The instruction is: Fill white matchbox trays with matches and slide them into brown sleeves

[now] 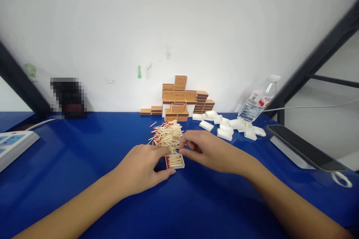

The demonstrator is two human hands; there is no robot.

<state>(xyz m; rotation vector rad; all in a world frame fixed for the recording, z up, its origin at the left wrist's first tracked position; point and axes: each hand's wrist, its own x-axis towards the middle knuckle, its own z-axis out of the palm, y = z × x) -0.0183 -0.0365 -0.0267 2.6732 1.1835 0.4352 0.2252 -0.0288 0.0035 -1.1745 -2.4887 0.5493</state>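
Observation:
A small white matchbox tray (175, 167) lies on the blue table with red-headed matches (174, 161) in it. My left hand (141, 168) grips the tray's left end, thumb at the near side and fingers at the far side. Just beyond the tray is a heap of loose matches (168, 134) with red heads. At the heap's right edge, above the tray's right end, my right hand (206, 149) has its fingers curled in toward the thumb. What its fingertips hold, if anything, is too small to make out.
Orange-brown matchboxes (179, 95) are stacked against the wall behind the heap. Several white empty trays (224, 129) lie scattered to the right, near a leaning water bottle (259, 99). A phone (305, 147) is at the far right, and a power strip (17, 145) at the left.

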